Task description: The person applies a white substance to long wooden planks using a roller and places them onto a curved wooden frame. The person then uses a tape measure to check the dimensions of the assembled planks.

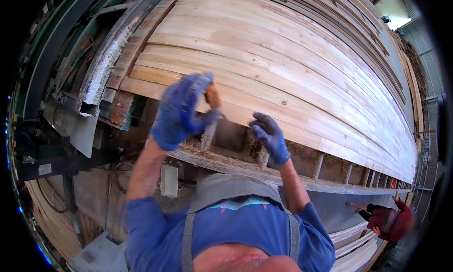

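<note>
My left hand (184, 109), in a blue work glove, is raised over the near edge of a wide panel of pale wooden boards (283, 83). Its fingers curve around a small orange-brown piece (213, 95); motion blur leaves its kind unclear. To the right, my right hand (271, 139), gloved in the same blue, hovers by the panel's near edge. Its fingers are bent and apart, with nothing visible between them. The boards lie side by side, running away to the right. Below their edge, a frame rail (231, 166) with upright dividers shows.
Green machinery with a crusted white metal beam (113, 53) stands at the left, next to a bent metal sheet (71, 126). Thin strips (339, 17) lie along the panel's far side. Another person in a dark red top (390, 220) is at the far right, near stacked boards (356, 251).
</note>
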Demonstrator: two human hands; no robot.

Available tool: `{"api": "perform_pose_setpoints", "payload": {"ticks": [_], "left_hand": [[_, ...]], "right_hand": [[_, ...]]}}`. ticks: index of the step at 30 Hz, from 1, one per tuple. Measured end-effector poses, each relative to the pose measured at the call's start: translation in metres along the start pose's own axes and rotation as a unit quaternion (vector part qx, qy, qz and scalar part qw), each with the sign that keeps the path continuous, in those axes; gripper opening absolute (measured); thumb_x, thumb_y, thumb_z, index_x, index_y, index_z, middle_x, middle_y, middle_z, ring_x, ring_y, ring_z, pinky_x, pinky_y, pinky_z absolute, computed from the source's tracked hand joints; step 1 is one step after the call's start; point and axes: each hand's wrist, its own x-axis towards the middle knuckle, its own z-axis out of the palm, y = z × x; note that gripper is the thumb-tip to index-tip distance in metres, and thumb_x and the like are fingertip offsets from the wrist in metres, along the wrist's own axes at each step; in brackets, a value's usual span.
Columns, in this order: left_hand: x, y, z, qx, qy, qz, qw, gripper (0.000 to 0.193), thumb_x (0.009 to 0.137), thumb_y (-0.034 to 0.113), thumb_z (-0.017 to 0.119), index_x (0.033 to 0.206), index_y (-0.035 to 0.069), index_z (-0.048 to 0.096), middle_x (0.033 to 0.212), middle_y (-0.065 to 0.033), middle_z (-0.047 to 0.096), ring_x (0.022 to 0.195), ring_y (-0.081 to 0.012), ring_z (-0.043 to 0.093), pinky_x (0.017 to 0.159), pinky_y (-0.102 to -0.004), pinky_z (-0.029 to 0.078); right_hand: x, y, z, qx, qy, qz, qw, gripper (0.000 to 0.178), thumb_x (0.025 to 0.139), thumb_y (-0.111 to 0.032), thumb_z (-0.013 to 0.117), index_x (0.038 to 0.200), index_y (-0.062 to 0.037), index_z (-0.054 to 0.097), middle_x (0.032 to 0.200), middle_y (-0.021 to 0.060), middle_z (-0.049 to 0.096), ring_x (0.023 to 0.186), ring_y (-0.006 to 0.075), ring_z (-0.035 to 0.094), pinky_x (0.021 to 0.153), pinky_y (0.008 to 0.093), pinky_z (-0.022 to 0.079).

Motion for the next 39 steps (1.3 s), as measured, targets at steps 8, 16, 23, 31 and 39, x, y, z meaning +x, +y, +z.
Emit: {"api": "perform_pose_setpoints", "payload": {"ticks": [8, 16, 23, 31, 39], "left_hand": [[-0.014, 0.104, 0.106, -0.046, -0.051, -0.006, 0.998, 0.060, 0.080, 0.026, 0.072, 0.129, 0.002, 0.048, 0.120, -0.0159, 0.057, 0.105, -0.0298, 0.059, 0.087, -0.0400, 0.049], [-0.039, 0.140, 0.164, -0.375, -0.042, -0.362, 0.852, 0.022, 0.091, 0.020, 0.061, 0.098, -0.001, 0.062, 0.090, -0.0081, 0.065, 0.081, -0.0111, 0.059, 0.074, -0.0273, 0.049], [-0.042, 0.158, 0.192, -0.426, -0.250, -0.423, 0.760, 0.030, 0.094, 0.031, 0.057, 0.083, 0.003, 0.059, 0.070, -0.0032, 0.059, 0.066, -0.0083, 0.055, 0.058, -0.0247, 0.046], [-0.078, 0.154, 0.200, -0.553, -0.378, -0.485, 0.562, 0.030, 0.095, 0.035, 0.057, 0.087, 0.006, 0.058, 0.070, -0.0016, 0.059, 0.058, -0.0070, 0.054, 0.050, -0.0207, 0.042], [-0.043, 0.134, 0.174, -0.595, -0.286, -0.486, 0.573, 0.034, 0.094, 0.039, 0.055, 0.085, 0.006, 0.057, 0.063, -0.0028, 0.056, 0.046, -0.0088, 0.053, 0.038, -0.0206, 0.038]], "right_hand": [[-0.042, -0.051, -0.016, -0.063, 0.022, -0.104, 0.992, 0.044, 0.089, -0.018, 0.065, 0.128, -0.0030, 0.053, 0.106, 0.0052, 0.062, 0.096, 0.0138, 0.058, 0.085, 0.0288, 0.048], [-0.083, -0.023, -0.102, 0.076, -0.019, -0.035, 0.996, 0.040, 0.090, -0.008, 0.062, 0.129, -0.0063, 0.054, 0.111, 0.0010, 0.062, 0.094, 0.0088, 0.058, 0.081, 0.0238, 0.049], [-0.105, -0.021, -0.128, -0.225, -0.084, -0.037, 0.970, 0.044, 0.083, -0.013, 0.064, 0.124, -0.0009, 0.052, 0.110, 0.0117, 0.061, 0.097, 0.0136, 0.057, 0.086, 0.0284, 0.047], [-0.135, 0.003, -0.099, -0.314, -0.002, 0.009, 0.949, 0.039, 0.079, -0.033, 0.070, 0.106, -0.0058, 0.063, 0.084, 0.0205, 0.067, 0.080, 0.0369, 0.066, 0.071, 0.0430, 0.052], [-0.183, -0.013, -0.086, -0.479, 0.050, 0.057, 0.874, 0.037, 0.083, -0.034, 0.066, 0.112, -0.0112, 0.062, 0.100, 0.0148, 0.066, 0.091, 0.0336, 0.064, 0.077, 0.0434, 0.051]]}}
